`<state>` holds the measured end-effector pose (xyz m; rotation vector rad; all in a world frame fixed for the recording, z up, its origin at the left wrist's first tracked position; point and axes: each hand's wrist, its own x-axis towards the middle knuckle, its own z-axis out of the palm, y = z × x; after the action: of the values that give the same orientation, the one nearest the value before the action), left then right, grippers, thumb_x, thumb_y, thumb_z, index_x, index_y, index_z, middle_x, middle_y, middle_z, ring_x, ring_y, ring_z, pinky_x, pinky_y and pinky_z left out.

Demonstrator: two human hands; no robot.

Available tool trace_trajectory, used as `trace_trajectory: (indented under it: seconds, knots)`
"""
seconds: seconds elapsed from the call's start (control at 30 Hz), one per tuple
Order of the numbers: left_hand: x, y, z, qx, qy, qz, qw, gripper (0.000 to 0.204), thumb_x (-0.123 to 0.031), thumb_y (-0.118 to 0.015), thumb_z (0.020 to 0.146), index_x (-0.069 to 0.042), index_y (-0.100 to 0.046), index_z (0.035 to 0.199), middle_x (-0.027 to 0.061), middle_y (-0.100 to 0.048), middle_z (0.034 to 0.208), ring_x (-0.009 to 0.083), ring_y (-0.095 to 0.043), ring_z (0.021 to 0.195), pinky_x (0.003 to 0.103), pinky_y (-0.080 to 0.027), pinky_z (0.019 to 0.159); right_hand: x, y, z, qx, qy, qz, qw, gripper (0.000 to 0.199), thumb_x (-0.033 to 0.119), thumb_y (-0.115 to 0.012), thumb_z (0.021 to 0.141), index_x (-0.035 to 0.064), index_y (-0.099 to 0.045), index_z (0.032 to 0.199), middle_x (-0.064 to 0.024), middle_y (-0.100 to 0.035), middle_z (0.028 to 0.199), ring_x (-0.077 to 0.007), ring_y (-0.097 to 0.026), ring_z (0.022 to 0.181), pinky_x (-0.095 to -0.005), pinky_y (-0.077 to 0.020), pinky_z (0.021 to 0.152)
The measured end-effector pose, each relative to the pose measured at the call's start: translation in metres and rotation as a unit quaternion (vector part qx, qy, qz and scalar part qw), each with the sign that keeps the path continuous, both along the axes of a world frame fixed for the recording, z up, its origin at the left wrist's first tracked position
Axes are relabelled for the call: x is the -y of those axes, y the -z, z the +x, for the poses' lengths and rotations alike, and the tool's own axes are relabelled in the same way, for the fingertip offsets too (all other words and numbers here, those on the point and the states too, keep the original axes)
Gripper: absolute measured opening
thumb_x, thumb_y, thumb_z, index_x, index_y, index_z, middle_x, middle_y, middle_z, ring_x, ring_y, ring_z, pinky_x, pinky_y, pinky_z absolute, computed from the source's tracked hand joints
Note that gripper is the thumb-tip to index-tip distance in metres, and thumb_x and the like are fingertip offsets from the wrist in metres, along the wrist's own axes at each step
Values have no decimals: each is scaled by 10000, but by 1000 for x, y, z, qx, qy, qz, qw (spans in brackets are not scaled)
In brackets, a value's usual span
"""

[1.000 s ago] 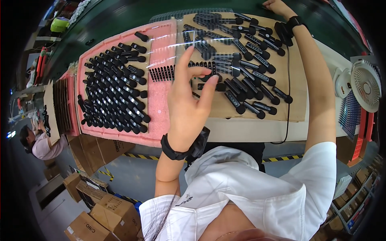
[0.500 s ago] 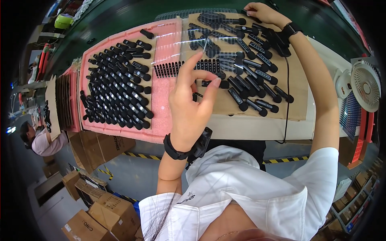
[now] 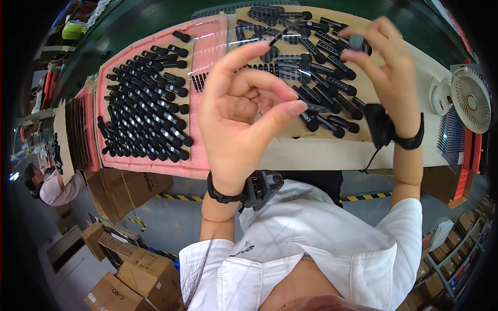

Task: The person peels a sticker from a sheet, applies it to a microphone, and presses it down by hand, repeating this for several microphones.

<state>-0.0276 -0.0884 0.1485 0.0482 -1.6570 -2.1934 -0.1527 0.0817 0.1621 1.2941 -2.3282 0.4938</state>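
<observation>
In the head view, the right hand (image 3: 390, 65) has come back from the far edge of the table and is now over the brown board (image 3: 290, 130), closer to the left hand (image 3: 236, 106). It pinches a small grey piece (image 3: 356, 42) between thumb and fingertips, a little blurred, so its exact shape is hard to tell. The left hand has its thumb and middle finger pressed together on a small dark piece (image 3: 315, 107); its forefinger is raised, with a thin dark strip (image 3: 285, 32) sticking out by the tip, and how that is held I cannot tell. Both hands are therefore occupied now, with their pieces facing each other but apart, which looks like a two-handed step.

Loose black microphones (image 3: 341, 123) lie around and beneath them on the board, some under clear plastic (image 3: 220, 49). More microphones stand packed in rows on the pink foam tray (image 3: 199, 155) to the left.
</observation>
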Motion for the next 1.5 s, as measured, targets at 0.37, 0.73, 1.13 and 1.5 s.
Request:
trace_trajectory:
  seconds: [0.37,0.73,1.13,1.5]
  knots:
    - [-15,-11,-6,16,46,84,995,571,126,-614,650,34,-384,1164,66,-574,745,124,-576,695,206,-472,661,5,20,57,282,-85,-283,913,317,-14,-706,620,11,-631,927,-61,-611,743,-89,-524,574,-181,-405,470]
    - [-18,-8,-7,25,45,81,995,539,122,-611,663,31,-393,1148,64,-577,744,129,-586,698,211,-477,676,6,8,69,267,-42,-244,931,361,-77,-698,592,-26,-626,942,-53,-575,695,-90,-514,607,-179,-372,506]
    - [-20,-3,-3,1,38,38,999,515,113,-616,661,11,-412,1123,34,-567,726,89,-562,673,162,-422,583,3,2,76,263,-31,-223,938,351,-91,-687,590,-42,-621,931,-78,-595,720,-97,-526,614,-178,-378,509]
    - [-15,-1,-1,-24,37,-135,990,517,101,-622,660,0,-410,1121,27,-563,719,76,-545,659,155,-398,564,2,4,72,229,-72,-196,951,331,-94,-677,592,-56,-615,915,-126,-628,806,-124,-542,613,-187,-386,509]
